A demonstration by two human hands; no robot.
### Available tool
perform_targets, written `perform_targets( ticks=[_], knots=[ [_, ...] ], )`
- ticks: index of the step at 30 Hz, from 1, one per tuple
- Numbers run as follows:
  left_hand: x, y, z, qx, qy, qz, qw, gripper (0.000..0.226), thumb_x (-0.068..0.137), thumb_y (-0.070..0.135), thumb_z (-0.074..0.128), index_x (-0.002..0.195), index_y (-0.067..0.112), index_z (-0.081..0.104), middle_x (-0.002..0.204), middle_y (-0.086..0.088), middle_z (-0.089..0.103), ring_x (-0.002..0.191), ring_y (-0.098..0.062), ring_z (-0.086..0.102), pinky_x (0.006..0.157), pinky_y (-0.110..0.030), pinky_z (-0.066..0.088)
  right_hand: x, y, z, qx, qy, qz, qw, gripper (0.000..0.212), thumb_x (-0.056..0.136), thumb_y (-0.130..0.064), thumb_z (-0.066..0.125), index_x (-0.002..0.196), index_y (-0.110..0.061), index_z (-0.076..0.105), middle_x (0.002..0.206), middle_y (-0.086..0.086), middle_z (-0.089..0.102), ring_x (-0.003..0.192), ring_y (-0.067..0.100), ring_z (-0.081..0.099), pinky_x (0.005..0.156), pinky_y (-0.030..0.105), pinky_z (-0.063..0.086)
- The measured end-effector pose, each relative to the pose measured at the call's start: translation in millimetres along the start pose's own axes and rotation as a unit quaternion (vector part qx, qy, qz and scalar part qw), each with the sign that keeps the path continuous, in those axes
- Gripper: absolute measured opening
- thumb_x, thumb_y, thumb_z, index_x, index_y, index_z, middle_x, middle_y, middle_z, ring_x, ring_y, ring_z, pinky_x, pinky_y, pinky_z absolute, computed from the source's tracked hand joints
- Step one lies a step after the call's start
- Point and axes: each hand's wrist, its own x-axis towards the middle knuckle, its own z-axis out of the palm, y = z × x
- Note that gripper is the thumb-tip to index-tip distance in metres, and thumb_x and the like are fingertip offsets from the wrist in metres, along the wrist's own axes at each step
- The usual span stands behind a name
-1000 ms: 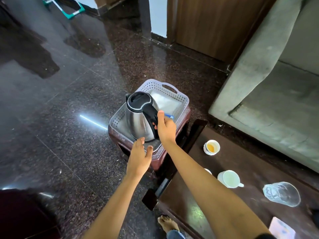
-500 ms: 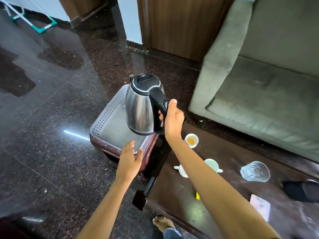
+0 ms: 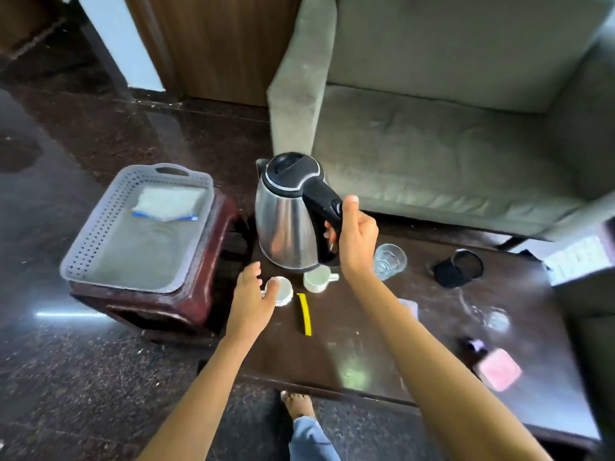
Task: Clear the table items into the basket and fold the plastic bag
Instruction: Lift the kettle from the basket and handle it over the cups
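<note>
My right hand (image 3: 354,239) grips the black handle of a steel electric kettle (image 3: 286,224), held upright above the dark wooden table's (image 3: 349,354) far left corner. My left hand (image 3: 253,297) hovers open beside a small white cup (image 3: 283,291) on the table. The grey perforated basket (image 3: 100,241) sits on a dark red stool (image 3: 199,304) left of the table. A folded clear plastic bag (image 3: 169,204) with a blue strip lies inside the basket. A white mug (image 3: 317,277) and a clear glass (image 3: 389,261) stand under and beside the kettle.
A yellow strip (image 3: 304,314), a black strainer-like cup (image 3: 457,269), another clear glass (image 3: 492,317), a pink block (image 3: 497,369) and a small dark item (image 3: 472,344) lie on the table. A grey-green sofa (image 3: 449,128) stands behind it. My bare foot (image 3: 298,402) is on the glossy floor.
The kettle has been lifted out of the basket and carried right, over the table. My left hand has followed from the basket's edge to the table by the small cup.
</note>
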Motion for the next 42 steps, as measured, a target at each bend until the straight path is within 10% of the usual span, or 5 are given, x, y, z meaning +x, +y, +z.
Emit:
perform_targets(
  ticks=[16, 21, 33, 36, 42],
  knots=[
    [-38.8, 94.0, 150.6, -0.074, -0.234, -0.006, 0.969, 0.127, 0.054, 0.051, 0.085, 0.15, 0.013, 0.013, 0.153, -0.004, 0.03, 0.136, -0.019, 0.037, 0.109, -0.038, 0.037, -7.0, 18.0, -221.1, -0.191, 0.13, 0.033, 0.972, 0.067, 0.099, -0.042, 0.042, 0.055, 0.005, 0.058, 0.046, 0.008, 0.054, 0.041, 0.011, 0.045, 0.047, 0.016, 0.039],
    [-40.4, 115.4, 180.3, -0.117, -0.267, -0.003, 0.957, 0.093, 0.066, 0.031, 0.085, 0.14, 0.014, 0.031, 0.116, 0.016, 0.05, 0.107, -0.003, 0.047, 0.089, -0.02, 0.036, 5.9, 27.0, -248.3, -0.231, 0.128, 0.058, 0.963, 0.068, 0.098, -0.046, 0.042, 0.055, 0.003, 0.061, 0.047, 0.011, 0.056, 0.042, 0.013, 0.048, 0.051, 0.016, 0.041],
    [-23.8, 117.1, 230.9, -0.173, -0.308, -0.074, 0.932, 0.087, 0.066, 0.032, 0.085, 0.135, 0.018, 0.035, 0.127, 0.003, 0.057, 0.113, -0.013, 0.056, 0.084, -0.021, 0.047, 41.8, 42.4, -261.7, -0.284, 0.069, 0.121, 0.949, 0.069, 0.095, -0.048, 0.044, 0.056, 0.006, 0.061, 0.041, 0.007, 0.054, 0.041, 0.017, 0.051, 0.05, 0.012, 0.043],
    [-25.2, 117.0, 236.5, -0.209, -0.33, -0.103, 0.915, 0.084, 0.067, 0.029, 0.085, 0.135, 0.019, 0.036, 0.124, -0.002, 0.058, 0.108, -0.014, 0.058, 0.058, -0.013, 0.054, 48.8, 42.9, -265.0, -0.301, 0.046, 0.128, 0.944, 0.07, 0.095, -0.049, 0.044, 0.057, 0.008, 0.061, 0.039, 0.003, 0.055, 0.038, 0.012, 0.052, 0.06, 0.02, 0.049],
    [-28.8, 112.9, 256.2, -0.257, -0.346, -0.148, 0.89, 0.068, 0.063, 0.028, 0.086, 0.117, 0.014, 0.047, 0.101, -0.001, 0.063, 0.09, -0.014, 0.057, 0.078, -0.059, 0.053, 63.1, 37.3, -271.3, -0.341, 0.029, 0.152, 0.927, 0.07, 0.093, -0.052, 0.044, 0.057, 0.004, 0.064, 0.039, 0.004, 0.056, 0.036, 0.014, 0.053, 0.053, 0.013, 0.045]
  ],
)
